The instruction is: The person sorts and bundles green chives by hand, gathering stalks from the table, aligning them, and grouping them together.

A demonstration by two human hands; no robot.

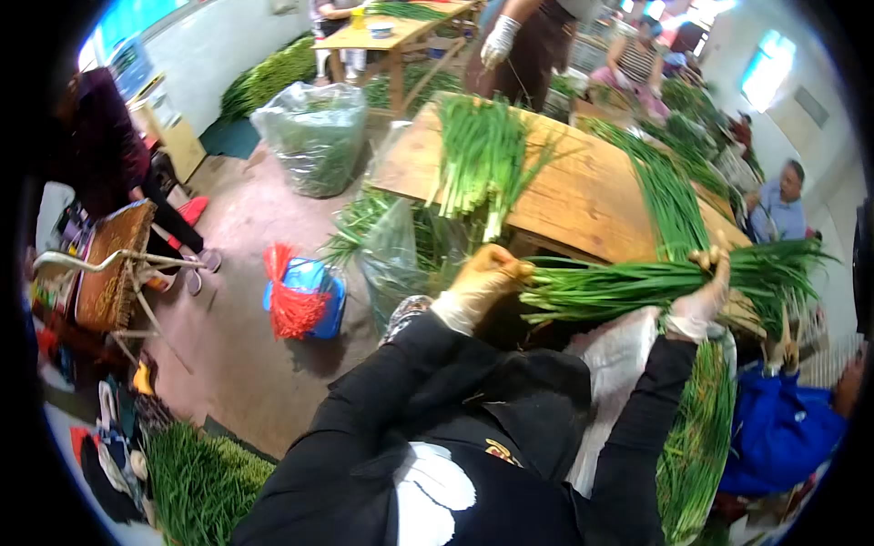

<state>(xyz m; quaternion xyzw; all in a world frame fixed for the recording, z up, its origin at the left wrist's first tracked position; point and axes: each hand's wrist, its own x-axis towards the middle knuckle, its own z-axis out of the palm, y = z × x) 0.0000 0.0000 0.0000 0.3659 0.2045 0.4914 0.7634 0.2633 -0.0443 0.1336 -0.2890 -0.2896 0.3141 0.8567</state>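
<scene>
A long bunch of green chives (pixel 605 284) lies sideways in front of me, its pale stem ends to the left. My right hand (pixel 704 293), in a thin pale glove, is wrapped round the leafy part. At the stem ends is my left hand (pixel 482 284), gloved too, its fingers pinched together; what is between them is hidden. Just beyond, a loose pile of chives (pixel 482 150) rests on the wooden table (pixel 583 196), roots toward me. More chives (pixel 669 196) spread along the table's right side.
Left of me, red ties (pixel 293 296) lie on a blue stool (pixel 330 291). A clear bag of greens (pixel 314 136) stands behind it. At far left is a chair (pixel 114 264). Chives (pixel 696 446) lie by my right side, near a person in blue (pixel 774 432). Another person's gloved hand (pixel 499 44) hangs beyond the table.
</scene>
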